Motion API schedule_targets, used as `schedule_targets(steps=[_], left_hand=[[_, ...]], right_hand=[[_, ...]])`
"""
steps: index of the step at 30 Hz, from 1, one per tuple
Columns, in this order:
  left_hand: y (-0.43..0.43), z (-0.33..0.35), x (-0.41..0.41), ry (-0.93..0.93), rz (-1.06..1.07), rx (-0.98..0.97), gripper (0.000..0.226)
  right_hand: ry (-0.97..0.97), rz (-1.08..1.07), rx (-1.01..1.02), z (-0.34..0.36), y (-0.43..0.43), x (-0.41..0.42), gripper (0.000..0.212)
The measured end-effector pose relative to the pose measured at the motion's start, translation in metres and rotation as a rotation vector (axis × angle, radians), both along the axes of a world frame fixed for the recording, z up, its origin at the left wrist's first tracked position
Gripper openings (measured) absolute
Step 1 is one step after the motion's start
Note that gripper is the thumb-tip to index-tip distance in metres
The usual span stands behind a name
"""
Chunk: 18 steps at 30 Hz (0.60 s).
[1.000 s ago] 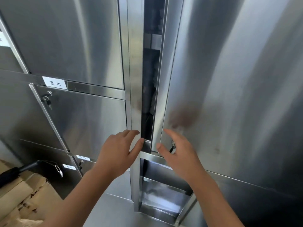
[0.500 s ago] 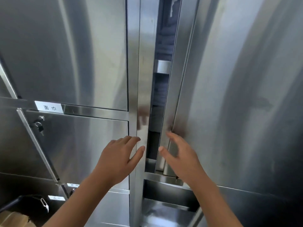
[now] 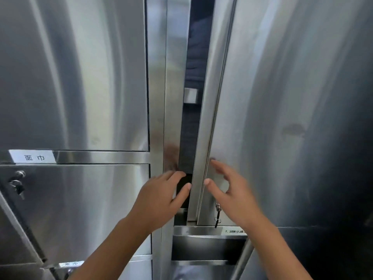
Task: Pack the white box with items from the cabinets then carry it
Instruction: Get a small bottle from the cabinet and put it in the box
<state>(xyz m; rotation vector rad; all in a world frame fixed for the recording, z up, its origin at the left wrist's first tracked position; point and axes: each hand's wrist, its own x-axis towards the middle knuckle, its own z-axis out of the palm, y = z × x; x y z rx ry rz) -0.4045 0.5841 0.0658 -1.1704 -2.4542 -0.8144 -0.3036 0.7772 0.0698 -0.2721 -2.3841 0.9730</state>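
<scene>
Basically, steel cabinets [image 3: 101,157] fill the whole view, close up; tall right door [image 3: 282,108] is the biggest piece, ajar, its left edge swung out from the centre post [image 3: 159,87]; narrow dark gap [image 3: 188,138] between the two, looks wider toward the top; inside it, dark bundled stuff high up, too dim to identify, plus one small metal tab [image 3: 190,95] at mid height; upper left door [image 3: 80,73] closed flush; lower left door [image 3: 80,209] closed too, key [image 3: 17,185] sitting in its lock at the left edge; below the right door a lower compartment [image 3: 207,247] stands open, interior shaded.

Left hand [image 3: 159,197]: palm over the centre post, fingers straight, thumb stretched across the bottom of the gap toward the door's edge; grips nothing. Right hand [image 3: 234,199]: motion-blurred, fingers spread and loose, index tip on the door face, thumb just beside the door's folded edge; not closed on anything; cannot tell if the thumb touches. Hands near each other, door edge between them.

Small bits: white label [image 3: 33,157] on the rail between the left doors, two printed characters; second label [image 3: 235,231] on the rail under the right door, partly covered by the right forearm; second key [image 3: 217,215] hanging from the lock at the right door's bottom corner; third label [image 3: 70,264] at bottom left, unreadable.
</scene>
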Motion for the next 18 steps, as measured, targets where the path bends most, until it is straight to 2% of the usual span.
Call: schedule_targets(steps=[2, 6, 11, 18], left_hand=[[0.011, -0.002, -0.002, -0.003, -0.034, 0.029, 0.050], [0.035, -0.013, -0.003, -0.103, -0.030, 0.064, 0.066], [0.056, -0.025, -0.002, -0.161, -0.035, 0.054, 0.071], [0.066, -0.035, -0.011, -0.182, -0.050, 0.171, 0.069]], right_hand=[[0.015, -0.027, 0.001, 0.000, 0.005, 0.005, 0.070], [0.034, -0.093, 0.016, -0.003, 0.014, 0.017, 0.067], [0.016, -0.169, 0.016, -0.013, 0.027, 0.034, 0.070], [0.005, -0.214, 0.007, -0.023, 0.039, 0.044, 0.067]])
